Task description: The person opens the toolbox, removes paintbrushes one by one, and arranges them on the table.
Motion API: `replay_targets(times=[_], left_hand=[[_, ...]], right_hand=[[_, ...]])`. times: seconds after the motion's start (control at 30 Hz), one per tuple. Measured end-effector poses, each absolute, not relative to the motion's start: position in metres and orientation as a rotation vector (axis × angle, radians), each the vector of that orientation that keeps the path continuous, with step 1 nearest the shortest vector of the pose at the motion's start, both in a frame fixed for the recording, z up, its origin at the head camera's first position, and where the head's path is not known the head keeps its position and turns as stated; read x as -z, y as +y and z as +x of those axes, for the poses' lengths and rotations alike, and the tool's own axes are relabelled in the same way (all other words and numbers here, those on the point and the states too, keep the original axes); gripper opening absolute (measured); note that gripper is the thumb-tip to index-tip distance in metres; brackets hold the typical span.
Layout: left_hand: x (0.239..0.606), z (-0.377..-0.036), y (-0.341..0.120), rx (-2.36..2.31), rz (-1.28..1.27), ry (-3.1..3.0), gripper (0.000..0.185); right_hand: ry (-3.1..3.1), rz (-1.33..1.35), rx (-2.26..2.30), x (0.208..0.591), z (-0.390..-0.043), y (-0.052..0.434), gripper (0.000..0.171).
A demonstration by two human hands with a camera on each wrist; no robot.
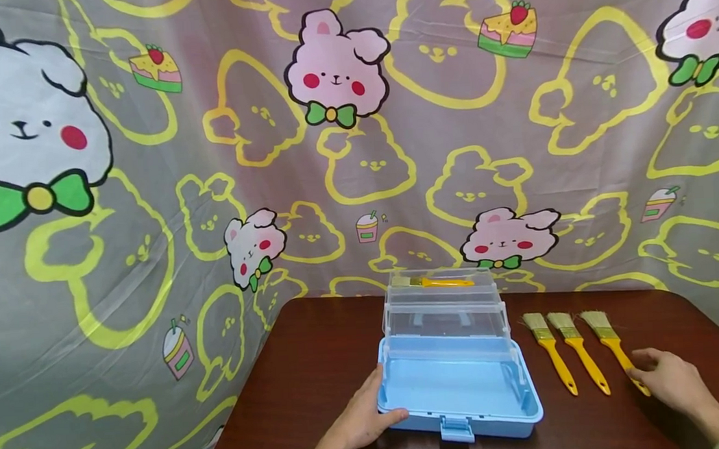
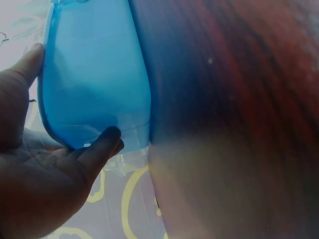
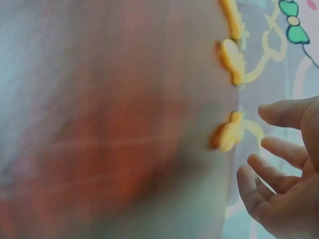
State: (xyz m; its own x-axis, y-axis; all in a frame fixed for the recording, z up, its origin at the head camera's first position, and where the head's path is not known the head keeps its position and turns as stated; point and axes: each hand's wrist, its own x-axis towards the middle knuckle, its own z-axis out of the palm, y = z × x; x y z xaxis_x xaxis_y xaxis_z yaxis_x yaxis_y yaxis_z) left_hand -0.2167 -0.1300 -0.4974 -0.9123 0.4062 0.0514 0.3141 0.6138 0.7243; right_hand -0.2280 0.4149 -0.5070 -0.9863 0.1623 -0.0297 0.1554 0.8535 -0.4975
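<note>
A light blue toolbox [image 1: 501, 418] stands open near the table's front edge, its clear fold-out trays [image 1: 445, 319] raised behind it. One yellow-handled brush [image 1: 440, 282] lies in the top tray. My left hand [image 1: 370, 402] rests against the box's front left corner, thumb along the front wall; in the left wrist view the hand [image 2: 40, 169] cups the blue box [image 2: 94, 74] with straight fingers. Three more brushes lie side by side to the right. My right hand [image 1: 653, 371] hovers over the handle end of the rightmost brush [image 1: 607, 340], fingers loose and spread [image 3: 279, 189].
The dark brown table [image 1: 318, 364] has bare wood left of the box. The middle brush [image 1: 580, 358] and left brush [image 1: 553, 357] lie between box and right hand. A cartoon-rabbit cloth [image 1: 342, 150] hangs close behind the table.
</note>
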Motion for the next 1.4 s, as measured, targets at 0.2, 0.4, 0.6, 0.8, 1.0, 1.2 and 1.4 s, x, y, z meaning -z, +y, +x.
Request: replay_targets(times=[0.2,0.4,0.6,0.8,1.0,1.2,1.4], left_hand=[[0.499,-0.217,-0.129,-1.173,0.635,2.73,0.097],[0.499,-0.217,-0.13,-1.166,0.637,2.74,0.098],[0.497,-0.216,-0.13,-1.164,0.607,2.74,0.098],[0.496,-0.216,-0.13,-1.176,0.595,2.734,0.099],[0.499,-0.217,-0.13,-1.171,0.612,2.737,0.099],[0.501,-0.217,-0.129,-1.152,0.615,2.747,0.098],[0.501,-0.218,-0.129,-1.138,0.593,2.744,0.099]], right_hand=[[-2.894,-0.178,-0.748,0.486,-0.232,0.401,0.059],[-2.788,-0.128,-0.763,0.465,-0.238,0.376,0.058],[-2.681,-0.041,-0.841,0.447,-0.249,0.346,0.051],[-2.665,0.028,-0.87,0.431,-0.267,0.319,0.046],[-2.683,0.044,-0.901,0.417,-0.285,0.294,0.046],[-2.678,0.096,-0.962,0.412,-0.299,0.276,0.045],[-2.677,0.15,-0.981,0.407,-0.314,0.257,0.04]])
